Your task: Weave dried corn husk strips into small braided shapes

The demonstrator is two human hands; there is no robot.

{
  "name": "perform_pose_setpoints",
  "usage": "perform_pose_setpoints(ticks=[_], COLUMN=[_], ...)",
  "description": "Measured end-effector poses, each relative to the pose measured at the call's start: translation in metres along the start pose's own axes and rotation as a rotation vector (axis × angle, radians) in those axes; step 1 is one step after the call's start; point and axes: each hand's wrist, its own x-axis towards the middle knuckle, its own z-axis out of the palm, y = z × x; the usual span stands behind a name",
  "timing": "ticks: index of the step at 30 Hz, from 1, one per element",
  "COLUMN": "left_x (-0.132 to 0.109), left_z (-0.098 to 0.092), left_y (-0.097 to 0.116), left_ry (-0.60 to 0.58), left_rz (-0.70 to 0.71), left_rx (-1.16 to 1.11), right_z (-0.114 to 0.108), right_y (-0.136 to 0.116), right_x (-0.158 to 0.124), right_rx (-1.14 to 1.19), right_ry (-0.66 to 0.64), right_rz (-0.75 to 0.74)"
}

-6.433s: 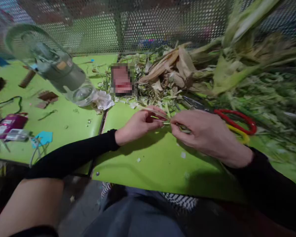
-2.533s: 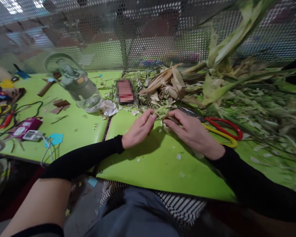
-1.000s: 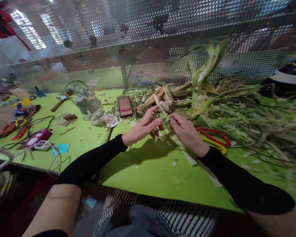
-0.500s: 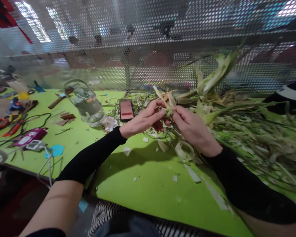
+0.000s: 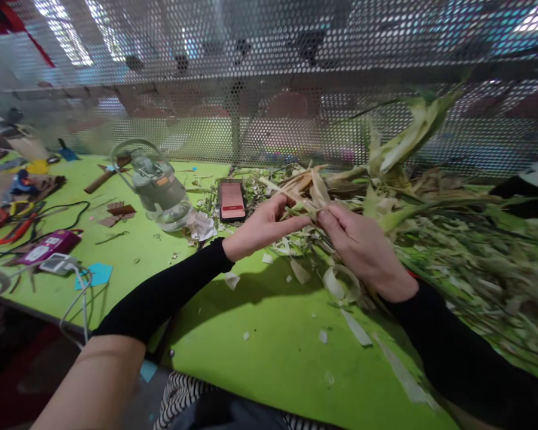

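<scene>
The left grip (image 5: 264, 227) and right grip (image 5: 365, 248) hide much of the strip (image 5: 301, 209) between them. The phone (image 5: 233, 203)'s top is pixelated. The right edge cuts a black-and-white thing (image 5: 531, 184); shapes (image 5: 311, 45) behind the mesh (image 5: 269, 140) blur.

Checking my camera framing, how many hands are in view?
2: the left hand and, beside it, the right hand, both at a pale husk strip above the green table. No others show.

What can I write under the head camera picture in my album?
Left hand and right hand hold pale green strips over a green table strewn with scraps.
</scene>
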Motion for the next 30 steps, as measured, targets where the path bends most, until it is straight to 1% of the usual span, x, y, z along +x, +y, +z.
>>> perform_pose_setpoints(ticks=[6,9,10,11,14,15,16,18,20,22,25,28,30], left_x=[-0.002,-0.001,0.0,0.001,0.003,0.004,0.004,0.004,0.003,0.002,0.001,0.001,0.001], left_z=[-0.001,-0.003,-0.003,-0.004,-0.007,-0.008,-0.008,-0.008,-0.007,-0.004,-0.002,-0.003,-0.004], left_y=[0.003,0.001,0.0,-0.002,-0.01,-0.013,-0.016,-0.019,-0.018,-0.015,-0.009,-0.005,-0.004], left_ry=[-0.095,-0.079,-0.066,-0.056,-0.063,-0.069,-0.072,-0.07,-0.061,-0.045,-0.019,-0.029,-0.04], left_rz=[-0.029,-0.037,-0.039,-0.039,-0.02,-0.007,0.007,0.02,0.011,-0.012,-0.046,-0.061,-0.044], left_rx=[0.014,0.053,0.053,0.042,-0.03,-0.058,-0.086,-0.132,-0.16,-0.159,-0.121,-0.107,-0.126], right_z=[0.0,-0.001,-0.002,-0.003,-0.005,-0.004,-0.002,0.003,0.006,0.006,-0.002,-0.017,-0.027], right_y=[0.003,0.008,0.01,0.011,0.009,0.008,0.006,0.004,0.002,0.001,-0.005,-0.009,-0.008], right_x=[0.001,0.003,0.003,0.003,0.001,-0.001,-0.002,-0.004,-0.005,-0.006,-0.007,-0.009,-0.009], right_rx=[0.075,0.051,0.031,0.004,-0.109,-0.146,-0.172,-0.166,-0.084,0.027,0.144,0.179,0.189], right_ry=[-0.06,-0.068,-0.041,0.015,0.224,0.243,0.218,0.092,-0.023,-0.084,-0.183,-0.33,-0.406], right_rz=[0.011,0.041,0.037,0.02,-0.1,-0.14,-0.172,-0.202,-0.173,-0.111,-0.048,-0.05,-0.065])
